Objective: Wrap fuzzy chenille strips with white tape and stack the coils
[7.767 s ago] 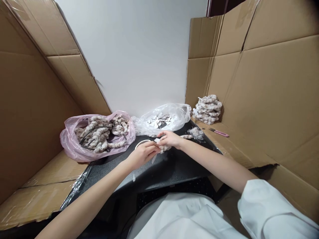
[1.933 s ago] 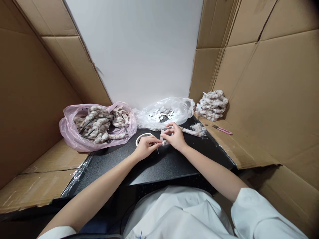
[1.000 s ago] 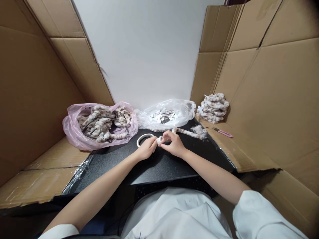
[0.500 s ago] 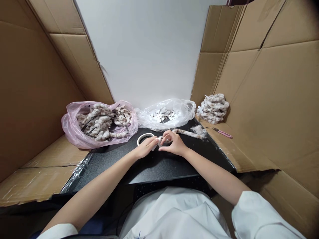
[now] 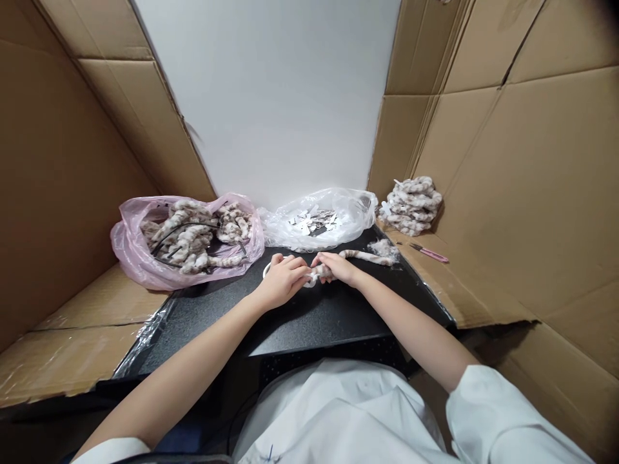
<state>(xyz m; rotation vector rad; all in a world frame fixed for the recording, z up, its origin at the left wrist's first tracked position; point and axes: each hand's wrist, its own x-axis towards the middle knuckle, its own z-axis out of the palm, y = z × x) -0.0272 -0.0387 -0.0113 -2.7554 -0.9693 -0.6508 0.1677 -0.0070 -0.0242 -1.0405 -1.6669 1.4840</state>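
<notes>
Left grip, right grip, clasping furry strip

The furry strip is white with brown bands; the furry bundle is mottled white and brown. The left bag is translucent pink, the middle bag whitish. The table is speckled black, the cardboard brown, the tool handle pink.

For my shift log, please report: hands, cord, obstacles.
Left hand at striped cord's whitish end; right hand holding cord. White ring close, partly hidden behind left hand.
</notes>
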